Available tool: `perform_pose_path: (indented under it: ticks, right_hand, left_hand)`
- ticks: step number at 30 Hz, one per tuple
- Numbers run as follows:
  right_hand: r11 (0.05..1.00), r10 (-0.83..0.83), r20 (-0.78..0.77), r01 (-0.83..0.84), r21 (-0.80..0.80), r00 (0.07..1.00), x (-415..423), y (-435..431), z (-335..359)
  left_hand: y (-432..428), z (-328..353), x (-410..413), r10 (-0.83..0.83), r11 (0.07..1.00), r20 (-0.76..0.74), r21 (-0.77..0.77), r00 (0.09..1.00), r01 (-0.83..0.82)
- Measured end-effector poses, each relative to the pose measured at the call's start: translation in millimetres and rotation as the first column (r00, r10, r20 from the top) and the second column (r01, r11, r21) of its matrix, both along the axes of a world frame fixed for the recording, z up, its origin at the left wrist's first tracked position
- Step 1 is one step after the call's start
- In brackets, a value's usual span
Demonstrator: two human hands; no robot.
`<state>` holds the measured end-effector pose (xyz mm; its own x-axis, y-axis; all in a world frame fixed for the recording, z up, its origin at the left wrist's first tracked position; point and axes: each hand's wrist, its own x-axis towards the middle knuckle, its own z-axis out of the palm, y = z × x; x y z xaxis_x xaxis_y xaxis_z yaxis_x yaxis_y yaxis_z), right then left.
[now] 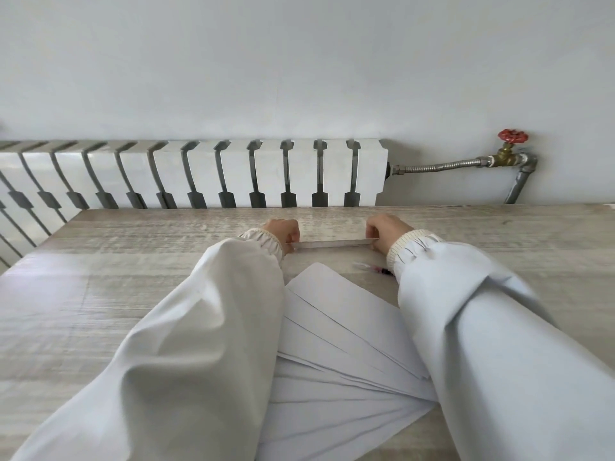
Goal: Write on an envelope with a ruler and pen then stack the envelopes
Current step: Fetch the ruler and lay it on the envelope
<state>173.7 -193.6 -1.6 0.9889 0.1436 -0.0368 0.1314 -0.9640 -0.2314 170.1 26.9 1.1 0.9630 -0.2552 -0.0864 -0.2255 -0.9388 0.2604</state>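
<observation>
A pale wooden bench (133,294) beside a radiator (199,174). The left hand (283,229) and right hand (386,231) each pinch an end of the ruler (336,243). The pen (374,268) lies by fanned envelopes (336,327).

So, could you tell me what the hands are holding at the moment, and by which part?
Both hands hold the ruler by its ends: the left hand at its left end, the right hand at its right. The pen lies unheld.

A white radiator (199,174) lines a pale wall (299,61) behind a wood-grain table (100,277), a red-handled valve (512,136) on its pipe (439,166).
</observation>
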Motion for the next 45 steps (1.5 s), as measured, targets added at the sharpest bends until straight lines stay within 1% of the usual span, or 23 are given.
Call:
perform_pose_path:
  ticks: [3,6,11,15,18,20,24,26,28,33,38,45]
  right_hand:
    - [0.999,-0.027,0.023,0.026,0.042,0.999,-10.9,0.7,5.3]
    - [0.995,-0.042,0.096,0.032,0.099,0.994,-26.9,2.9,21.4]
    - [0.99,-0.022,0.164,-0.002,0.145,0.986,-44.9,7.2,50.7]
    - [0.985,0.023,0.202,-0.057,0.165,0.979,-75.0,3.0,80.6]
    - [0.981,0.033,0.22,-0.074,0.18,0.975,-102.2,3.1,92.5]
    - [0.976,0.059,0.244,-0.107,0.188,0.968,-121.8,3.1,95.6]
    - [0.947,0.133,0.366,-0.228,0.228,0.921,-165.9,0.6,92.5]
    - [0.938,0.162,0.388,-0.264,0.225,0.907,-188.2,-1.4,87.1]
    - [0.938,0.187,0.39,-0.282,0.203,0.902,-207.3,-3.3,81.2]
    - [0.927,0.186,0.379,-0.29,0.239,0.906,-243.0,-3.7,66.4]
    - [0.943,0.187,0.342,-0.266,0.202,0.921,-270.4,-3.9,49.3]
    - [0.949,0.223,0.301,-0.276,0.149,0.927,-312.9,-8.5,16.5]
  left_hand:
    - [1.2,10.9,-9.1,0.008,0.999,0.044,-0.043,0.999,-0.006]
    - [1.5,31.0,-26.1,0.054,0.996,0.113,-0.078,0.992,-0.045]
    - [8.9,55.4,-46.8,-0.023,0.997,0.184,-0.067,0.983,0.035]
    - [15.9,81.5,-79.8,-0.056,0.991,0.299,-0.098,0.953,0.089]
    - [17.2,92.7,-106.8,-0.08,0.989,0.345,-0.09,0.935,0.118]
    - [18.6,95.7,-124.5,-0.089,0.988,0.364,-0.085,0.927,0.128]
    - [22.5,96.2,-161.9,-0.08,0.986,0.414,-0.104,0.907,0.134]
    - [24.7,92.8,-180.9,-0.093,0.984,0.435,-0.097,0.896,0.149]
    - [26.0,86.9,-197.7,-0.115,0.981,0.44,-0.089,0.89,0.171]
    - [26.9,68.3,-232.2,-0.127,0.976,0.432,-0.105,0.893,0.19]
    - [28.9,51.0,-262.4,-0.111,0.976,0.368,-0.138,0.923,0.172]
    - [30.2,14.3,-304.0,-0.118,0.967,0.26,-0.189,0.958,0.17]
